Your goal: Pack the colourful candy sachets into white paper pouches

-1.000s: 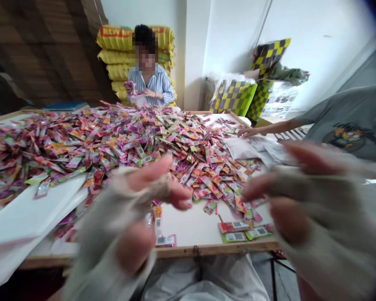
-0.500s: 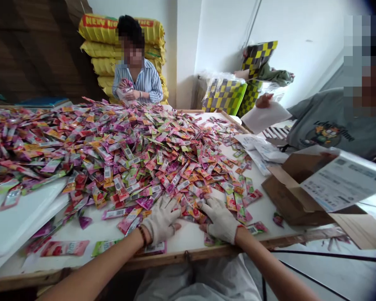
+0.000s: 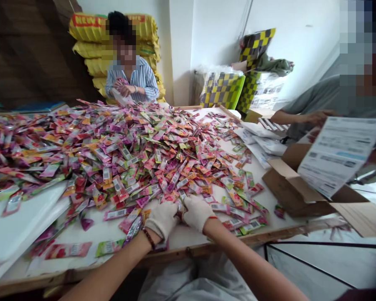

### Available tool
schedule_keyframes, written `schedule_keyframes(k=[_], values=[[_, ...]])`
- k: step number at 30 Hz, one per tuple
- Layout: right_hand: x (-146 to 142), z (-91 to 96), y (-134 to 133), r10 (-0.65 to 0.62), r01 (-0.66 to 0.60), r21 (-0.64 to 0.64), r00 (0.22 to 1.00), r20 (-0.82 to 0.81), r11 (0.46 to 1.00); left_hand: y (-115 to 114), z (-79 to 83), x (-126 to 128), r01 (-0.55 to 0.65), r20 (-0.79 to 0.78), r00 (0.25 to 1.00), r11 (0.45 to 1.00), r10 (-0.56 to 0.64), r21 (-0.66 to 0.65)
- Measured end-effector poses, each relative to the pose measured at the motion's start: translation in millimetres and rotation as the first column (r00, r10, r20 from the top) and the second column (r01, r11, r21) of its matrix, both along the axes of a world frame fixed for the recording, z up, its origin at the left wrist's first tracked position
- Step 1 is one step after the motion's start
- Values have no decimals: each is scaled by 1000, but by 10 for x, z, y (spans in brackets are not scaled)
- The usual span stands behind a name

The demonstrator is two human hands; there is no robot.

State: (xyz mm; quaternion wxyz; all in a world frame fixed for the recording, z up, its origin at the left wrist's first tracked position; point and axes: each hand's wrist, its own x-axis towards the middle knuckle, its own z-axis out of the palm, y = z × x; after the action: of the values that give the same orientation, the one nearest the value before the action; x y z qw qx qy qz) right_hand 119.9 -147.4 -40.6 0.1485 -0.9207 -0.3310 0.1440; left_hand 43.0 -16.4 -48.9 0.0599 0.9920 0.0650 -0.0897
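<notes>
- Heaped packets: a mix of pink, purple, orange, red and lime green, with black-and-white barcodes on many.
- Left hand and right hand: gloved in off-white.
- Beads on the left wrist: dark brown.
- Band on the right wrist: red.
- Tabletop: white, with a brown wooden edge.
- Far sacks: yellow, with a red printed strip on top.
- Far co-worker's shirt: blue and white stripes.
- Far-right panels: yellow-and-dark checks.
- Right carton: plain brown.
- Printed sheet: white, black and pale-blue print.
</notes>
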Motion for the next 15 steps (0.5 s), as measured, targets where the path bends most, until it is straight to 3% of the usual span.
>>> schedule_keyframes(k=[2, 5, 7, 9, 11, 15], values=[[-31, -112, 59, 1, -1, -2, 999, -54, 1000, 7, -37, -6, -2, -9, 1000, 1000, 1, -29], [29, -187, -116, 7, 36, 244, 985, -174, 969, 73, 9, -77, 88, 50, 995, 995, -85, -49], [129, -159, -336, 27, 105, 454, 961, -274, 885, 112, 84, -114, 122, 93, 989, 992, -119, -31], [261, -103, -567, 25, 173, 576, 947, -320, 799, 115, 144, -115, 114, 135, 985, 993, -111, -17], [392, -59, -758, -52, 224, 602, 956, -290, 767, 74, 158, -71, 116, 176, 978, 993, -112, -12], [516, -67, -954, -176, 247, 543, 968, -179, 803, -55, 69, 116, 174, 136, 974, 984, -178, 47]])
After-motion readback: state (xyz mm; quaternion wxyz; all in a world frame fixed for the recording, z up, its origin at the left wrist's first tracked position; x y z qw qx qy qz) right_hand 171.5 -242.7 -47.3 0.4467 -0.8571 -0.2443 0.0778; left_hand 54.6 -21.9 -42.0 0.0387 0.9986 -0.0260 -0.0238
